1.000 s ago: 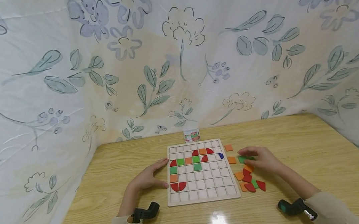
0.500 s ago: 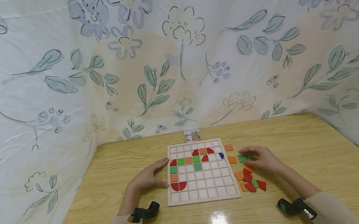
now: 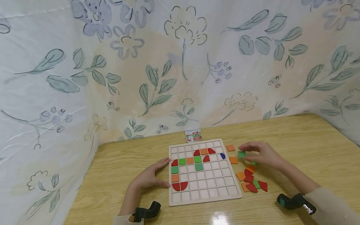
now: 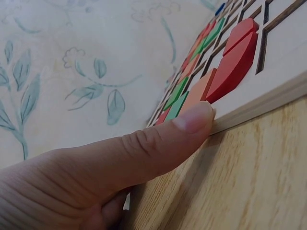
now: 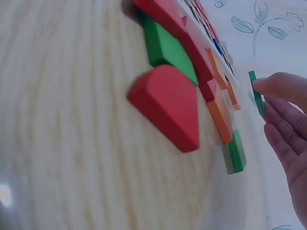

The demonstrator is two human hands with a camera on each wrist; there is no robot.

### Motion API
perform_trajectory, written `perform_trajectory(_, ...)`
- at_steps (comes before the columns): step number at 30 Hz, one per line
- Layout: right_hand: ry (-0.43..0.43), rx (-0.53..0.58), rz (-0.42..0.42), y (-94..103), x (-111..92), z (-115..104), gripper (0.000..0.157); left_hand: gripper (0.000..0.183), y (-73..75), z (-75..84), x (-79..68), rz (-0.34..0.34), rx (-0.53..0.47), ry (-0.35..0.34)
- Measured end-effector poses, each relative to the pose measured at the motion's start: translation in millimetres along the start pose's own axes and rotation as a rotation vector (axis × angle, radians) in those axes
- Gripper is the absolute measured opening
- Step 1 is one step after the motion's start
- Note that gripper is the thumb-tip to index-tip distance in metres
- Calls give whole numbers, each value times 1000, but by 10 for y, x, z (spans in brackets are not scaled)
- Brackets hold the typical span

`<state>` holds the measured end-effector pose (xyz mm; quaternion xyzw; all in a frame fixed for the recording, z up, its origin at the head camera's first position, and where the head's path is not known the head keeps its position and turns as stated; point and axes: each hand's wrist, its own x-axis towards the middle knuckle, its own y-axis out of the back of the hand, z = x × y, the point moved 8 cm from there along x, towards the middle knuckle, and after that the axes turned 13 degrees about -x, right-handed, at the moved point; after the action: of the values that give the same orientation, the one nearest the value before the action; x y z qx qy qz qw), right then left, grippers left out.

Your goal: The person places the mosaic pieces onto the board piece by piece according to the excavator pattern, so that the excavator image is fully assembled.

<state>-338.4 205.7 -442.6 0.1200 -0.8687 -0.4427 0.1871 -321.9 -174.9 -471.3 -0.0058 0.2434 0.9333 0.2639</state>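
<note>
My right hand (image 3: 265, 154) pinches a green square tile (image 3: 242, 154) between thumb and fingertips, to the right of the wooden grid board (image 3: 206, 201). The right wrist view shows this tile (image 5: 256, 93) edge-on, raised off the table. Below the hand, another green tile (image 5: 236, 151) lies on the table. My left hand (image 3: 146, 176) rests along the board's left edge with its fingers extended, and the left wrist view shows its thumb (image 4: 158, 143) against the rim, next to an orange tile (image 4: 199, 91). Red, green and orange pieces sit in several cells, plus a blue piece (image 3: 222, 156) near the right side.
A loose group of red (image 3: 251, 188), orange (image 3: 240, 176) and green pieces lies right of the board. Two orange squares (image 3: 230, 148) lie farther back. A small pattern card (image 3: 193, 135) stands behind the board, before the floral cloth (image 3: 184, 65).
My right hand has lifted the green tile up and slightly back, uncovering another green tile beneath. The left hand stays at the board's edge, and the view has shifted slightly.
</note>
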Motion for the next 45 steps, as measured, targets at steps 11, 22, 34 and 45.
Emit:
perform_trajectory(11,21,50,-7,-48,62,-104,35,93,13,-9,-15,-2,-10,-3)
perform_trajectory(22,61,80,-28,-282,272,-376,31,92,20,-37,-1,5,-4,0)
perform_trajectory(34,206,-62,-50,-473,482,-752,25,93,2,23,-7,-3,25,19)
perform_trajectory(45,249,-176,-107,-583,516,-851,22,91,-15,72,-15,-23,61,10)
